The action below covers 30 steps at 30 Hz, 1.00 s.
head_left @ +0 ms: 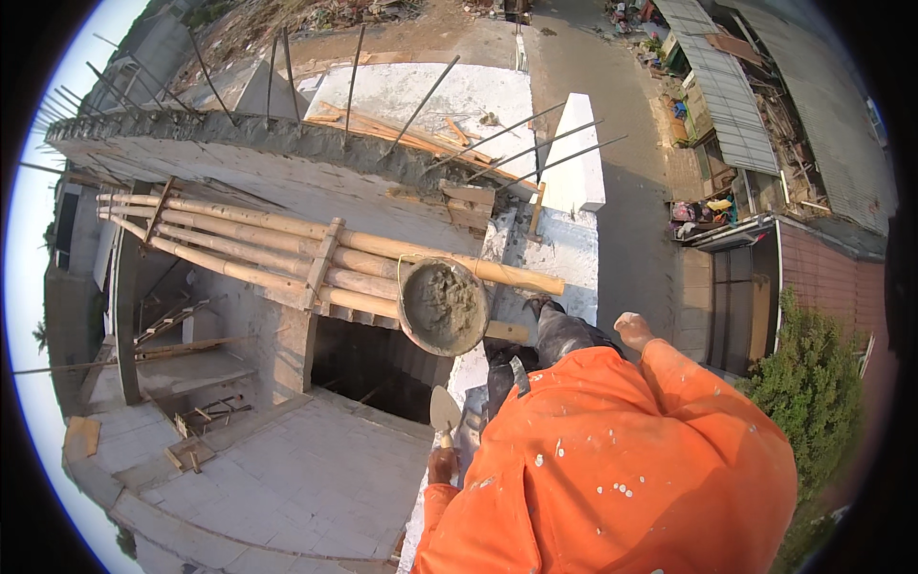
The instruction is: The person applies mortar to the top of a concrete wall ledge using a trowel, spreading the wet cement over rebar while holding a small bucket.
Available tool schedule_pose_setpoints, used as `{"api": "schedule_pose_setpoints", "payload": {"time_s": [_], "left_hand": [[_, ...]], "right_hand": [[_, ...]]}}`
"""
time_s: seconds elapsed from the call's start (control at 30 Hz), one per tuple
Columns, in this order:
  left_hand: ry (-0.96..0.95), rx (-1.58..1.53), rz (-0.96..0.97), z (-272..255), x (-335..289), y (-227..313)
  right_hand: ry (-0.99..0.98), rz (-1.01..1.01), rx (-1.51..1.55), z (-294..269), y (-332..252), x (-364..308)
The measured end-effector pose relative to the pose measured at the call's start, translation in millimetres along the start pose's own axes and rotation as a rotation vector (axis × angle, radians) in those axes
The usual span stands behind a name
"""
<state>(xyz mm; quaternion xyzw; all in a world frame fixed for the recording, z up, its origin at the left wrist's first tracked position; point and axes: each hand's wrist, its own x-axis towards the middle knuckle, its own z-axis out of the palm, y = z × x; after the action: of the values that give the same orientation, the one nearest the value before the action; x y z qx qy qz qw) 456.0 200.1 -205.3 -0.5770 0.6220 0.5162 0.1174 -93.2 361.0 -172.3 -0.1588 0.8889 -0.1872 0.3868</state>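
Note:
My left hand [443,466] is closed round the handle of a pointed trowel [445,411], whose blade points away from me above the white wall top. Off to the right, my right hand [633,330] hangs out beside my body with its fingers curled, and nothing shows in it. A round bucket [405,320] filled with wet grey mortar [445,304] rests at the bamboo poles ahead of me, its thin handle folded to one side. Neither hand touches the bucket.
Several bamboo poles [373,260] tied with wood strips span a dark opening [368,373]. Steel rods [421,105] stick up from the mortar-topped wall [287,134]. I stand on a narrow white wall [564,253] high above a road [626,191]. A tree [813,392] grows at right.

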Motion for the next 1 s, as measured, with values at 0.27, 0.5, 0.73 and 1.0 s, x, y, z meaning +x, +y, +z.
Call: {"api": "schedule_pose_setpoints", "payload": {"time_s": [0.27,0.5,0.73,1.0], "left_hand": [[0.329,-0.03,0.055,11.2,-8.6,10.8],[0.38,-0.351,-0.378,37.2,-33.8,84.6],[0.708,-0.088,-0.452,69.1,-45.1,135.2],[0.633,-0.171,-0.667,109.9,-7.2,64.3]], "right_hand": [[-0.129,-0.021,-0.022,9.5,-29.6,59.6],[-0.168,-0.098,0.119,-6.8,-43.1,94.5],[-0.225,-0.017,-0.099,-36.8,-45.9,111.6],[-0.324,-0.212,-0.04,-27.5,-76.0,152.5]]}}
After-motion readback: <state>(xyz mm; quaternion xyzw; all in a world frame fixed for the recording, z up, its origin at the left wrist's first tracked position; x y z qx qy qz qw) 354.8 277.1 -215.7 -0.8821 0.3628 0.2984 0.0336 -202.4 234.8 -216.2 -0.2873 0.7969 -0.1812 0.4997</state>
